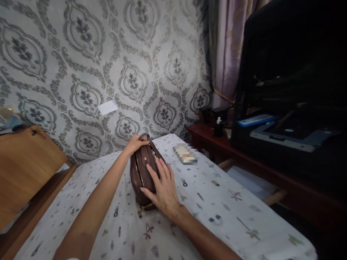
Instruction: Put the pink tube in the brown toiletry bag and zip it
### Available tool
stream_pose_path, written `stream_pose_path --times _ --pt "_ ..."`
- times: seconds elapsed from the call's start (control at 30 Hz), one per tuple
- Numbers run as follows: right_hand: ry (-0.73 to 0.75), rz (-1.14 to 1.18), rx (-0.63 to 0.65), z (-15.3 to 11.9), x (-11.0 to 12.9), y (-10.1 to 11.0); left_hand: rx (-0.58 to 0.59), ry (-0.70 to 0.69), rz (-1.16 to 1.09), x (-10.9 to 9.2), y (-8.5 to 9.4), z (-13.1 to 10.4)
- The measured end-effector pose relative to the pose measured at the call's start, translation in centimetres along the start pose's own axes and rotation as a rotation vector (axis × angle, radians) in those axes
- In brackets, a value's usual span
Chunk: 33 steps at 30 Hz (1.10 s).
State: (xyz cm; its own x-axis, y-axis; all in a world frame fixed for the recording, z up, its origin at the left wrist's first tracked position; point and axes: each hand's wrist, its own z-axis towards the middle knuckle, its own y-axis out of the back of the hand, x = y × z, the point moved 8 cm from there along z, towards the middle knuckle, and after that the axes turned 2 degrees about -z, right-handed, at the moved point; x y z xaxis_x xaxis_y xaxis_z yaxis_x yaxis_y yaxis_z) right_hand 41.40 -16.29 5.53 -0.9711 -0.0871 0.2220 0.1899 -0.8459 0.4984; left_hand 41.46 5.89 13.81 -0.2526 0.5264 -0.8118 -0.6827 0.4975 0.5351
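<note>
A brown leather handbag (144,176) with gold zippers lies on a printed white sheet (206,216), its length pointing away from me. My left hand (134,144) grips its far end, the thumb across the top beside a strap loop (144,137); the other fingers are mostly hidden behind the leather. My right hand (165,186) lies over the bag's right side with its fingers spread, the thumb and index resting on the top panel. Two zipper lines run along the top, and the gaps beside them look parted. What the bag contains cannot be made out.
Right of the bag lies a small blurred rectangular item (185,154). A wooden headboard-like panel (29,166) stands left. At right are a dark red desk (193,129) with an open drawer (249,180), a small dropper bottle (218,127) and a large black screen (292,65). Patterned wallpaper (151,72) rises behind.
</note>
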Motion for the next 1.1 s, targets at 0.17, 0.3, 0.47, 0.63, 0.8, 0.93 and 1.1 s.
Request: stream_pose_path --times 0.17,0.3,0.47,0.63,0.8,0.93,1.1 --pt "0.009 0.005 0.004 0.0 0.0 0.1 -0.069 0.067 -0.035 0.3 0.2 -0.5" --pt "-0.004 0.006 0.013 0.0 -0.1 -0.1 -0.066 0.080 -0.075 0.1 0.1 -1.1" --pt "0.002 0.009 0.002 0.0 0.0 -0.1 -0.022 0.077 -0.124 -0.5 -0.6 -2.2" --pt "-0.007 0.013 0.027 0.2 -0.2 -0.1 -0.018 0.074 -0.126 -1.0 -0.9 -2.9" --pt "-0.023 0.061 0.045 1.4 -0.7 0.5 -0.017 0.081 -0.143 -0.9 -1.0 -2.9" --pt "-0.030 0.081 0.089 2.6 -0.9 0.8 -0.010 0.042 -0.157 -1.0 -1.1 -3.0" --pt "-0.107 0.132 0.111 3.9 -1.2 1.1 -0.029 0.033 -0.151 -0.9 -1.1 -3.3"
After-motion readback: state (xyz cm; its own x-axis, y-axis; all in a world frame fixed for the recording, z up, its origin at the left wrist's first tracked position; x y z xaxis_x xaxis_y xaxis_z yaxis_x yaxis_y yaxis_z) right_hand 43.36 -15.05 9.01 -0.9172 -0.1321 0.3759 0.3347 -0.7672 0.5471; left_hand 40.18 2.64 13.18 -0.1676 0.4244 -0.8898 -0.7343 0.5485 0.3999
